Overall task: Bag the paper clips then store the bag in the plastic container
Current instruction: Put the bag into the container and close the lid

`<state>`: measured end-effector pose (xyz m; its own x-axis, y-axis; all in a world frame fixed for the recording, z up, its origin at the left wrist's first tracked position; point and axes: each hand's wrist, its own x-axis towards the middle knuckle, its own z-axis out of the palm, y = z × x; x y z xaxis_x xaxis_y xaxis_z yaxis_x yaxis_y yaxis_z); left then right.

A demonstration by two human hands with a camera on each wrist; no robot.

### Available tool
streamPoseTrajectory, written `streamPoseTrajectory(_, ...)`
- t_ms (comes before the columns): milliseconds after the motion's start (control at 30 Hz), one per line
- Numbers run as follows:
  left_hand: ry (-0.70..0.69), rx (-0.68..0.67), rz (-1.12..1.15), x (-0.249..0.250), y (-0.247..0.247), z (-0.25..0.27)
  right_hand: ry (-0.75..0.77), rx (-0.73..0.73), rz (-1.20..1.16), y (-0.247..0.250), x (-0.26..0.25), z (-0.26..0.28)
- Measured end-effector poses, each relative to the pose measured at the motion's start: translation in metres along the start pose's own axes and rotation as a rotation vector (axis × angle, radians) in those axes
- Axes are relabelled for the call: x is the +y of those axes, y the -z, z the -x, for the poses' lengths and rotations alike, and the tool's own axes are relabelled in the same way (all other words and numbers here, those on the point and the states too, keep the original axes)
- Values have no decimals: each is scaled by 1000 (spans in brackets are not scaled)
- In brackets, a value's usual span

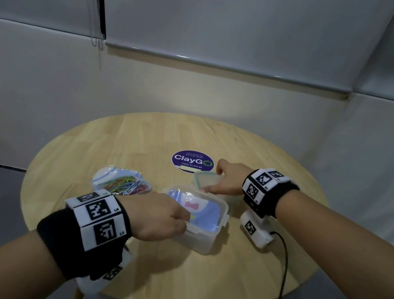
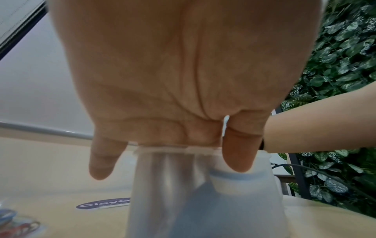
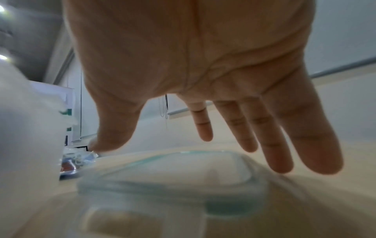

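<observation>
Two hands work at a round table (image 1: pixel 169 275): left hand (image 1: pixel 161 217) grips the plastic container (image 1: pixel 204 242) rim, right hand (image 1: pixel 229 178) spread, relaxed, over its lid (image 1: pixel 205 178). Bagged paper clips (image 1: pixel 125 184) lie just beyond the left wrist.

The left hand (image 1: pixel 162 218) hides the container's (image 1: pixel 203 244) near rim; lid (image 3: pixel 173 182) blurred.

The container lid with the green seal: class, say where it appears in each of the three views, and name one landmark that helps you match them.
Head view: the lid lies on the table, right of centre, under the right hand.
Left wrist view: not in it.
Right wrist view: lower centre, blurred, below the fingers.
Shared landmark: the bag of paper clips, seen at the left edge of the right wrist view.
</observation>
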<state>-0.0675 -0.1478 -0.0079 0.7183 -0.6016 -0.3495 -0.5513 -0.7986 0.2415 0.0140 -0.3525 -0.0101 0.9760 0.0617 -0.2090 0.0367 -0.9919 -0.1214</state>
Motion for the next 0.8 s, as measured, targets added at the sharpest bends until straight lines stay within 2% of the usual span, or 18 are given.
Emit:
streamPoseTrajectory(100,28,18,-18,2,-1,1,-25,-18,-3,-5,-12,-9)
streamPoseTrajectory(200,51,28,-29,4,-1,2,-31,-96,28,-6,-19,-14)
streamPoseTrajectory(333,-8,27,-100,8,1,3,-21,-112,55,-6,-13,-14)
streamPoseTrajectory(400,-18,28,-100,7,1,2,-33,-98,-17,0,2,-11)
streamPoseTrajectory(467,-27,28,-91,5,1,3,-39,-103,-224,17,19,-1)
streamPoseTrajectory(533,-38,32,-91,4,-1,1,28,-158,-557,38,28,20)
streamPoseTrajectory(600,-71,43,-129,0,-1,-3,194,-222,-696,48,21,48)
streamPoseTrajectory(700,-129,53,-86,-7,-1,-11,404,-241,-500,34,-7,76)
streamPoseTrajectory(800,-179,39,134,-12,2,-9,445,-130,-332,17,-25,77)
